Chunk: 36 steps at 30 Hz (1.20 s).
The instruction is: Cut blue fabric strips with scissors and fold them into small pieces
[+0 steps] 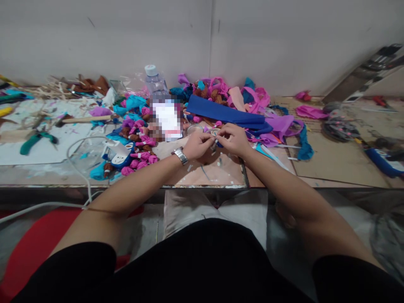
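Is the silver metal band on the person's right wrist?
No, the silver metal band is on the left wrist, just behind the left hand, and the wrist of the right hand is bare.

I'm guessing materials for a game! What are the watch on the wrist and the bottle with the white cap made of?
The silver wristwatch looks like shiny metal, because its linked band gleams. The see-through bottle with a white cap is probably smooth, glossy plastic, since you can see through its bluish sides, though glass isn't ruled out.
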{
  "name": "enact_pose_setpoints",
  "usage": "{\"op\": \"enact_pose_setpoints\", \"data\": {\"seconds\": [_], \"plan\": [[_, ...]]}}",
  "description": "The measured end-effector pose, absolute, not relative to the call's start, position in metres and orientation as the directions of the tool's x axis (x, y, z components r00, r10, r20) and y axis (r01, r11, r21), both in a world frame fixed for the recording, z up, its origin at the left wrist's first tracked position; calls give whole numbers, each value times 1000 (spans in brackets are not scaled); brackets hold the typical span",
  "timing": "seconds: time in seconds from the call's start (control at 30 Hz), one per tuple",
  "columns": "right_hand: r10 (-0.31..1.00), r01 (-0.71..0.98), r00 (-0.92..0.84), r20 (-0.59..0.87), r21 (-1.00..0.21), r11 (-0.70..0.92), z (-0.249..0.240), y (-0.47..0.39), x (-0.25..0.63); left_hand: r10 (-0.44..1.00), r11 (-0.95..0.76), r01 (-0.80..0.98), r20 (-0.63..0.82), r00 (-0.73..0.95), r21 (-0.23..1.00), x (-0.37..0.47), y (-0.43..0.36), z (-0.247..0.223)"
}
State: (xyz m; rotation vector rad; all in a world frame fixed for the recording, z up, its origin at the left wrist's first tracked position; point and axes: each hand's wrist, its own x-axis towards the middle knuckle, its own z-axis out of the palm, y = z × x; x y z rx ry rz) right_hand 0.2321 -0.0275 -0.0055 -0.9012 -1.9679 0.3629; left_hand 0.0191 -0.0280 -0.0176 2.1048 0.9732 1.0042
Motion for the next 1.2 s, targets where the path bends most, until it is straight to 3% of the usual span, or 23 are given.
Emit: {"op": "enact_pose_setpoints", "data": {"seconds": [0.37, 0.8, 1.03, 1.2], "plan": [[752, 443, -343, 563, -609, 658, -11, -25, 226, 789, -578, 375, 381, 481, 724, 18, -25, -22], [884, 180, -298, 360, -888, 422, -9, -26, 220, 739, -646, 392, 408, 536, 655, 17, -29, -15], [902, 93, -232, 365, -914, 394, -14, -21, 224, 829, -518, 339, 365, 423, 785, 20, -26, -15], [890, 168, -235, 391, -885, 433, -19, -23, 224, 919, -347, 119, 311, 243, 930, 22, -19, -17]]}}
